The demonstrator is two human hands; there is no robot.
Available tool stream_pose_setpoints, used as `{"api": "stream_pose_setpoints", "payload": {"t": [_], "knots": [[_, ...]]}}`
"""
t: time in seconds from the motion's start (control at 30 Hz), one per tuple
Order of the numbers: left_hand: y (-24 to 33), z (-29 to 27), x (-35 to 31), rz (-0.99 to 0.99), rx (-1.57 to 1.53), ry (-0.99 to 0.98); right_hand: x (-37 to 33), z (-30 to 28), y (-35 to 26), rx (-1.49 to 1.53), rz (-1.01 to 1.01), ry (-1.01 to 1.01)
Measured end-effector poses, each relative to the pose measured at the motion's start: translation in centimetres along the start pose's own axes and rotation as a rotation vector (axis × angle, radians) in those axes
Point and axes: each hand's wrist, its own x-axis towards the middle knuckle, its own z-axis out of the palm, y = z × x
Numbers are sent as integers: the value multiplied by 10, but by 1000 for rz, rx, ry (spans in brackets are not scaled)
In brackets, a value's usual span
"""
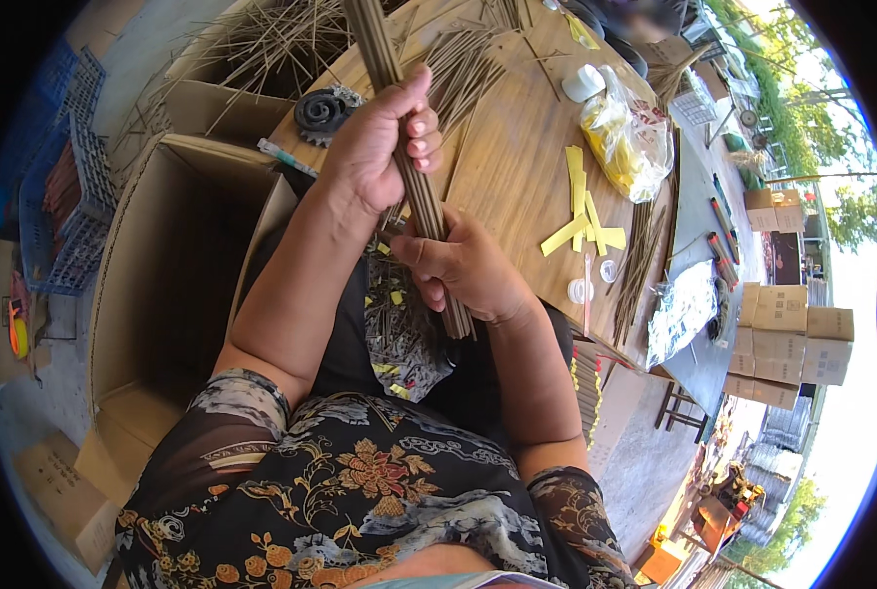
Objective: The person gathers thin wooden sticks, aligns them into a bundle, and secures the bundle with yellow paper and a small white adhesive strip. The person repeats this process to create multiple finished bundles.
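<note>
A long bundle of thin brown sticks (422,199) slants over my lap, its top leaning away to the left. My left hand (384,142) is wrapped round its upper part, with the thumb lying along the sticks. Lower down, my right hand (470,267) grips the same bundle near its bottom end. The lower stick ends show just below the right hand's fingers. Something dark and narrow sits by the right thumb; I cannot make out what it is. Beneath the hands, dark scraps with yellow bits (394,334) lie between my legs.
On the wooden table (497,128) lie loose sticks (463,69), yellow paper strips (581,211), a clear bag of yellow pieces (630,142), a white tub (584,83) and a coiled black thing (325,113). At my left stands an open cardboard box (188,255), with blue crates (75,187) beyond.
</note>
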Motion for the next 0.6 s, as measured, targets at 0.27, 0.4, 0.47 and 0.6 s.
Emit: {"api": "stream_pose_setpoints", "payload": {"t": [0.27,0.4,0.47,0.6], "knots": [[66,-33,-1,231,-139,48,-14,-56,5,-271,191,-274],[60,-26,-1,246,-115,34,44,-90,21,-463,-47,293],[51,-24,2,212,-78,32,76,-92,29,-737,-97,627],[37,-14,3,170,-22,113,98,-88,34,-1132,-99,910]]}}
